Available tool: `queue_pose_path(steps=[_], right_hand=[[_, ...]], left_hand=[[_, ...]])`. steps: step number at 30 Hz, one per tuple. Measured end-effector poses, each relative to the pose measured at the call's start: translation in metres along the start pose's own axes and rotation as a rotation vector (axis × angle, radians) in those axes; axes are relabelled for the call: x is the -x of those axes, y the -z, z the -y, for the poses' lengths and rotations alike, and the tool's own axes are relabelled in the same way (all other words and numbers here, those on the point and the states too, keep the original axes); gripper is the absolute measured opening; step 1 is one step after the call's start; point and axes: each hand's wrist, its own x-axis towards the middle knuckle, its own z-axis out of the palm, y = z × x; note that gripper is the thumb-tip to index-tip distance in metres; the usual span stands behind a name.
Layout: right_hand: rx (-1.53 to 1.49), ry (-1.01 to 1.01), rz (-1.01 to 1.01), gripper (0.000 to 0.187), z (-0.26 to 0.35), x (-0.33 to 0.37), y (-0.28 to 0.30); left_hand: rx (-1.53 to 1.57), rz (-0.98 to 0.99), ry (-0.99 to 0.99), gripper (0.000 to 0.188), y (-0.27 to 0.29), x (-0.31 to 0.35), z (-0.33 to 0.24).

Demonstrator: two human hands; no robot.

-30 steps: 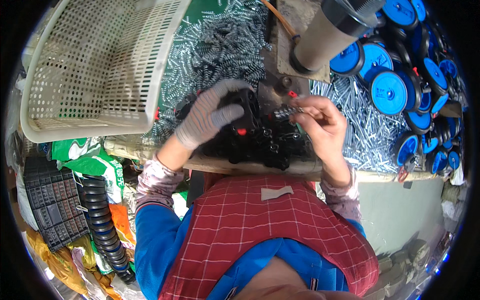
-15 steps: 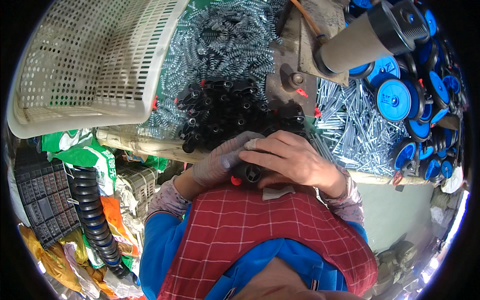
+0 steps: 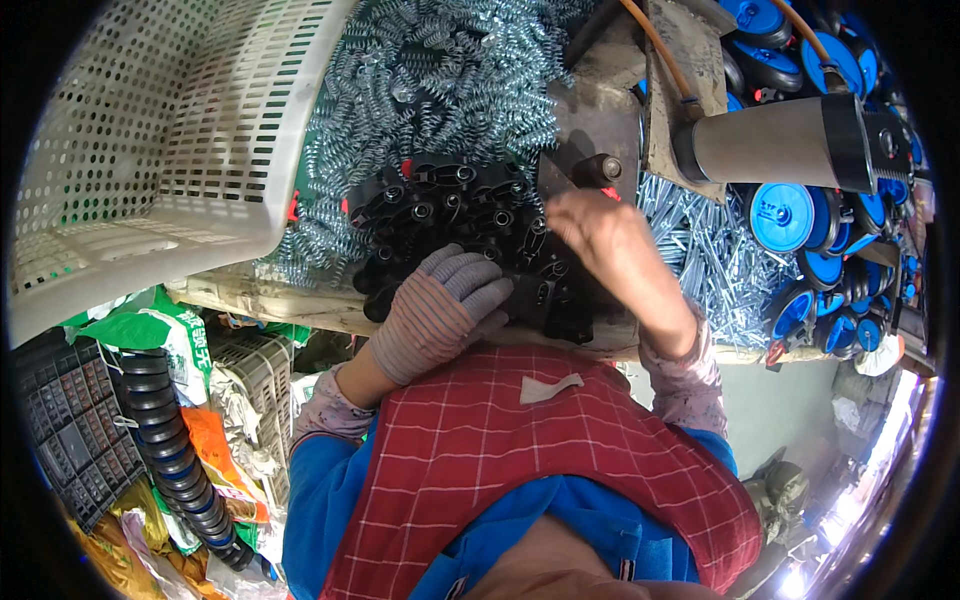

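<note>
My left hand (image 3: 440,312) wears a striped grey glove and lies on the near edge of a heap of black plastic parts (image 3: 440,200), its fingers curled over one black part (image 3: 532,296). My bare right hand (image 3: 612,250) reaches across the heap toward a metal fixture with a round knob (image 3: 598,168). Its fingertips point up and left and are hidden from me, so what they hold is unclear. Both hands are close together over the bench's front edge.
A heap of silver coil springs (image 3: 440,80) lies behind the black parts. A white perforated basket (image 3: 150,130) leans at the left. Blue wheels (image 3: 785,215), a grey cylinder (image 3: 770,145) and loose metal pins (image 3: 705,250) fill the right. A black corrugated hose (image 3: 170,450) hangs below left.
Both hands were clasped together near my chest half a second ago. They have separated and moved forward, the left onto the black parts, the right toward the fixture.
</note>
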Motion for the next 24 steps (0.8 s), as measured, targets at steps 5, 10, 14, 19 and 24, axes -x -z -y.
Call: queue_pose_path(steps=[5,10,14,19,24], right_hand=[[0.106,-0.198,0.098,0.027,-0.021,-0.027,-0.022],[0.282,-0.228,0.187,0.032,-0.027,-0.035,-0.032],[0.382,-0.219,0.103,0.035,-0.025,-0.020,-0.037],[0.115,-0.314,-0.104,0.033,-0.011,-0.008,-0.021],[0.068,-0.192,-0.090,0.033,-0.015,-0.015,-0.020]], left_hand=[[0.004,-0.004,-0.014,0.043,-0.002,0.000,-0.002],[-0.037,-0.009,-0.003,0.043,0.001,0.000,-0.008],[-0.062,-0.011,-0.001,0.041,0.011,-0.001,-0.013],[-0.092,-0.087,0.011,0.040,0.035,-0.009,-0.011],[-0.181,-0.109,0.006,0.038,0.051,-0.022,-0.004]])
